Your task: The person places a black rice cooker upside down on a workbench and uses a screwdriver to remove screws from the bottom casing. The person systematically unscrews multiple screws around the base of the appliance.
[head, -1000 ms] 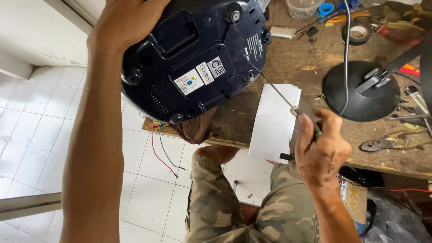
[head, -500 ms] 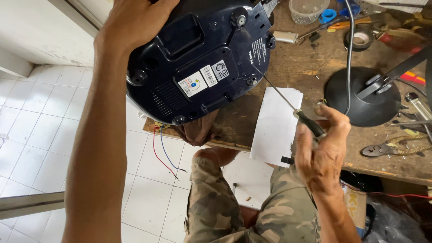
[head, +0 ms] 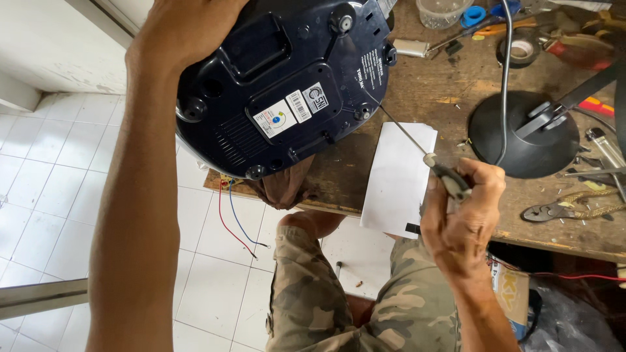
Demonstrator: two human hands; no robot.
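A dark blue round appliance (head: 287,85) lies tipped with its underside toward me, stickers and screw holes showing. My left hand (head: 186,29) grips its upper left edge and steadies it on the wooden workbench (head: 424,78). My right hand (head: 460,218) is closed around the handle of a long thin screwdriver (head: 404,133). The shaft slants up and left, with its tip at a screw hole on the appliance's lower right rim.
A white sheet of paper (head: 398,176) lies under the screwdriver. A black lamp base (head: 521,137) stands right of it, pliers (head: 554,210) nearer the bench edge, tape roll (head: 521,51) and small tools at the back. Red and blue wires (head: 231,218) hang off the bench over tiled floor.
The view has shifted slightly; the appliance sits a little lower right in the frame. My right hand has tilted the screwdriver, keeping its tip at the appliance's rim.
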